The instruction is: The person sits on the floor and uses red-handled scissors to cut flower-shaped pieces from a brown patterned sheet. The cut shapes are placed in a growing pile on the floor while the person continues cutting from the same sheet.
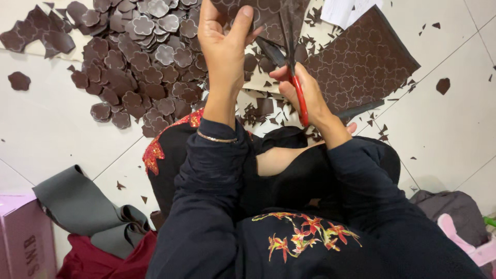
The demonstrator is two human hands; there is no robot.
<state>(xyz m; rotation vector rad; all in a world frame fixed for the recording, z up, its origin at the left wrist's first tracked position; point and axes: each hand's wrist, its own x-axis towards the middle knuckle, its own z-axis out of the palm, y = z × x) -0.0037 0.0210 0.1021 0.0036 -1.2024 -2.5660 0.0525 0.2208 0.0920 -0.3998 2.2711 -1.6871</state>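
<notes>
Left hand (pixel 223 39) fingers pinch brown sheet (pixel 268 15); right hand (pixel 305 95) fingers clenched on red-handled scissors (pixel 289 62). Flower cutouts (pixel 139 62) piled on floor (pixel 51 124), uncountable.

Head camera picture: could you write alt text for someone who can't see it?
A person's right hand works red-handled scissors through a brown sheet that the left hand holds up. A heap of brown flower-shaped cutouts lies on the white tiled floor.

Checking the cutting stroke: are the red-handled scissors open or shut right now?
Open. The red-handled scissors in the right hand show two dark blades spread in a V against the brown flower-marked sheet.
</notes>
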